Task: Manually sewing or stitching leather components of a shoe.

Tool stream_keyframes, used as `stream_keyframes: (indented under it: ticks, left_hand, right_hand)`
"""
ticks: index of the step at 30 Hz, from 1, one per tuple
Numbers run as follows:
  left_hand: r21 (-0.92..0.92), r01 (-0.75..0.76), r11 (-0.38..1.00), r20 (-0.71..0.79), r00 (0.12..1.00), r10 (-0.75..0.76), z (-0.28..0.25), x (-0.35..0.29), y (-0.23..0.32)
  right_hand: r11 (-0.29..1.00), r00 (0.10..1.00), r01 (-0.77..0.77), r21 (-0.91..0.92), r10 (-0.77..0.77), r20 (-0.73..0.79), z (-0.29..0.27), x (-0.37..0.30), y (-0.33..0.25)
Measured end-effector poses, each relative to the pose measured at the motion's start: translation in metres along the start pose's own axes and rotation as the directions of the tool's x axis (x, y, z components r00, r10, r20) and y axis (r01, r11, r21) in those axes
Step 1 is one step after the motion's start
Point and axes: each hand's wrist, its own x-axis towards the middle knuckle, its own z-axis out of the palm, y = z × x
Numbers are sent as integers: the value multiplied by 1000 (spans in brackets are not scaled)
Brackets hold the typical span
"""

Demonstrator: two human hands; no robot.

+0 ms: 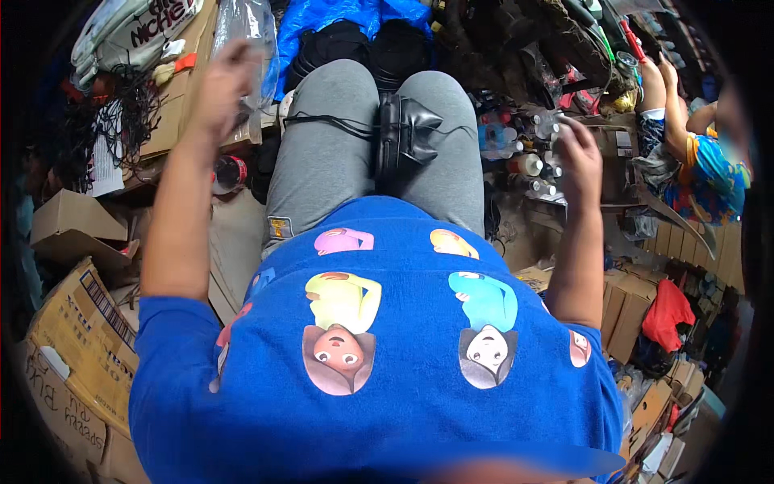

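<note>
A black drawstring pouch (409,135) with a glossy, gathered top lies between my thighs on my grey trousers (326,161). Its thin black cords (330,123) run leftward across my left thigh, and a short end trails over the right one. My left hand (226,93) is raised to the left of my knees, near a clear plastic bag (242,32). Motion smears its fingers, so its grip cannot be made out. Out to the right, my right hand (582,157) hangs in the air with loosely bent fingers, open, beside several small bottles. Neither hand touches the pouch.
Bottles (526,165) stand right of my legs. A tangle of black cords (121,121) and an open cardboard box (79,226) lie at left. Blue plastic sheeting (322,16) is beyond my knees. Another person (709,173) sits at far right, near a red cloth (667,315).
</note>
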Motion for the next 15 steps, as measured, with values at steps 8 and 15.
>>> stream_keyframes:
  ticks: [8, 15]
  left_hand:
    - [491, -430, 758, 734, 673, -94, 110, 29, -9]
    - [602, -415, 682, 728, 637, -254, 119, 41, -14]
  right_hand:
    - [827, 865, 413, -382, -225, 448, 121, -26, -19]
    - [874, 892, 331, -355, -167, 421, 128, -18, -15]
